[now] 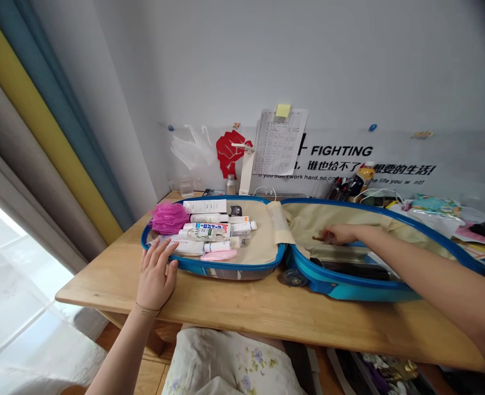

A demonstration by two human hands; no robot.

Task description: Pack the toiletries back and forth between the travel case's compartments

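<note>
A blue suitcase (pixel 226 267) lies spread open on the wooden table. In its left half are a pink bath puff (pixel 169 218), a toothpaste tube (pixel 209 230), white boxes and tubes, small bottles and a pink slim item (pixel 218 255). My left hand (pixel 157 274) rests on the front left rim, fingers stretched and apart, holding nothing. Down inside the right half is my right hand (pixel 338 235), fingers drawn together near the beige lining; what they hold, if anything, is too small to make out. Close by lies a long dark object (pixel 349 269) along the front wall.
Behind the suitcase stand a white desk lamp (pixel 246 170), a small silver bottle (pixel 231 185), a glass (pixel 186 189) and an orange-labelled bottle (pixel 362 180). Papers and packets (pixel 438 208) crowd the right side. A suitcase wheel (pixel 295 277) sticks out at the front.
</note>
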